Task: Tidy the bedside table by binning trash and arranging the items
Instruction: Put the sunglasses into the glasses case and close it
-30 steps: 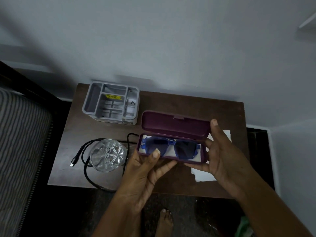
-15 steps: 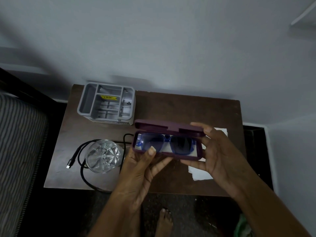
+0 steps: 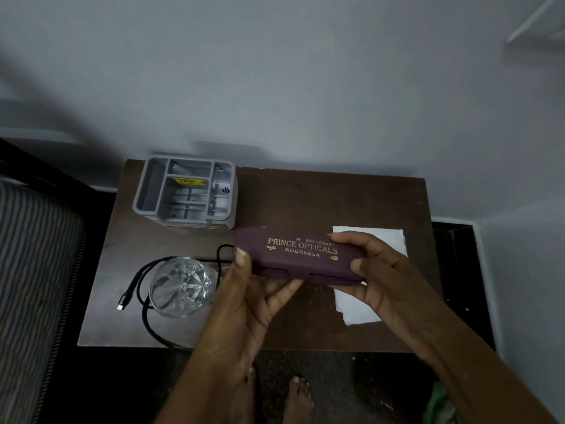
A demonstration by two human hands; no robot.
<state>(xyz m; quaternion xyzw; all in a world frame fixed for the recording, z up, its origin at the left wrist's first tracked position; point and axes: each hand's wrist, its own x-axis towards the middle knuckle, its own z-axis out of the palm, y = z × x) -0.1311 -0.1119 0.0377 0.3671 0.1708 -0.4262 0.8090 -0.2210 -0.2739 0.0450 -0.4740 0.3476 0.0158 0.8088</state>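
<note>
Both hands clasp a closed maroon hard-shell spectacle case (image 3: pixel 301 255) stamped in gold "PRINCE OPTICALS ROURKELA", holding it in the air above the middle of a dark brown wooden bedside table (image 3: pixel 336 203). The left hand (image 3: pixel 244 304) cups the case's left end from below, thumb pressed against the end wall and fingers curled beneath. The right hand (image 3: pixel 382 270) pinches the right end, fingers laid over the lid and thumb on the front edge near the seam. Both forearms rise from the near edge of the table, angled inward. The case's long axis runs left to right, roughly parallel to the table's near edge, lid and lettering facing up.

Under the right hand, a white folded paper tissue (image 3: pixel 370 240) lies flat toward the table's right edge. A grey plastic desk organiser with several compartments (image 3: pixel 183 191) stands at the far left corner. Near the left edge, a clear cut-glass tumbler (image 3: pixel 180 289) stands upright inside the loop of a black charging cable (image 3: pixel 143 301), whose plug points toward the near left corner. Bare feet (image 3: pixel 296 396) show on the dark floor below.
</note>
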